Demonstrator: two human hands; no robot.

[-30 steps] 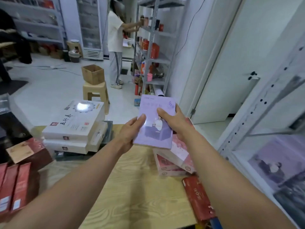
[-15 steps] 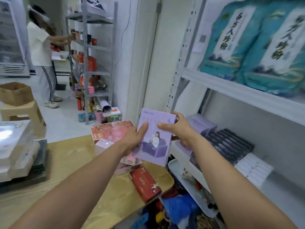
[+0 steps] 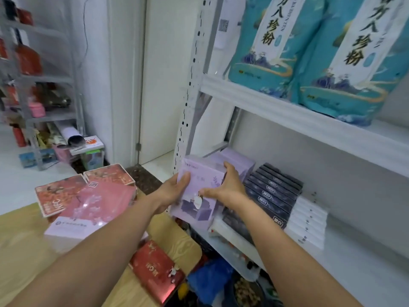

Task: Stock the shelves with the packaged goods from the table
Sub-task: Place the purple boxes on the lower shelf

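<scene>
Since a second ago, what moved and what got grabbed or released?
The purple box moved right, from over the table to the left end of the lower shelf, in front of the matching purple boxes. Nothing grabbed or released: left hand and right hand still hold its sides. The pink boxes and red pack stayed on the table.

Both arms are being held outstretched, the left hand [image 3: 174, 191] and right hand [image 3: 230, 187] being curled around opposite sides of the lilac box [image 3: 205, 173].
</scene>
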